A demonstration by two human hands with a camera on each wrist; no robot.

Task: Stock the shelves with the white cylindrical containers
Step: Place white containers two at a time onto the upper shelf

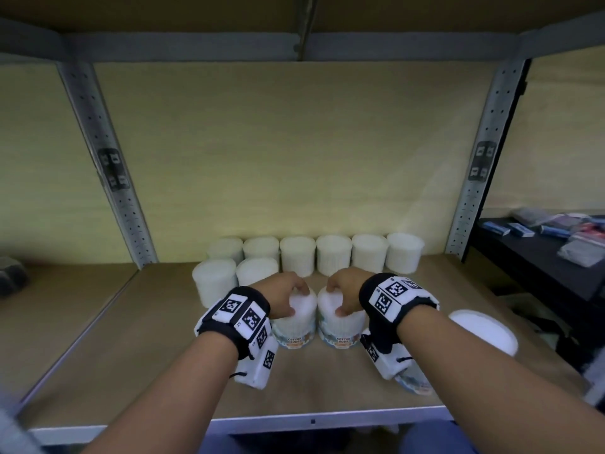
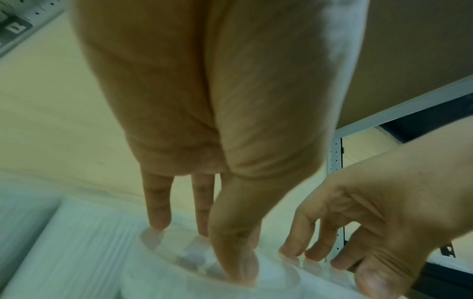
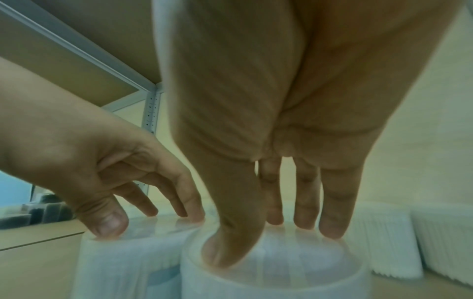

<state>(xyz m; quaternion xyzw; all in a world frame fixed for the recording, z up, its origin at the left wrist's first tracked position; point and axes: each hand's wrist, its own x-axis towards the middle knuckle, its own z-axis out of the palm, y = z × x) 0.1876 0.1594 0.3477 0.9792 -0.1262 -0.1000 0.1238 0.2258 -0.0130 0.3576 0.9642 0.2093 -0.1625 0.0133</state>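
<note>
White cylindrical containers of cotton buds line the shelf (image 1: pixel 137 326) as a person adds two more, one per hand. Back row (image 1: pixel 316 255) sits vs. the rear wall; a second row (image 1: pixel 235 278) has begun at its left, likely so the stock fills back-to-front w/o gaps. The two held tubs stand upright, touching side by side, just in front of those rows, approx. in line w/ the second row's open end. Left hand (image 1: pixel 280 298) caps the left tub (image 1: pixel 296 322) from above: fingers spread, tips on the lid rim, thumb on the near edge. Right hand (image 1: pixel 343 294) grips the right tub (image 1: pixel 340 324) the same way; the right wrist view shows its fingertips (image 3: pixel 332 224) on the lid's far rim and the thumb opposite. The top-down hold probably keeps each tub steerable into the tight row. Another tub (image 1: pixel 484 330) waits at the right, apart from the hands.
</note>
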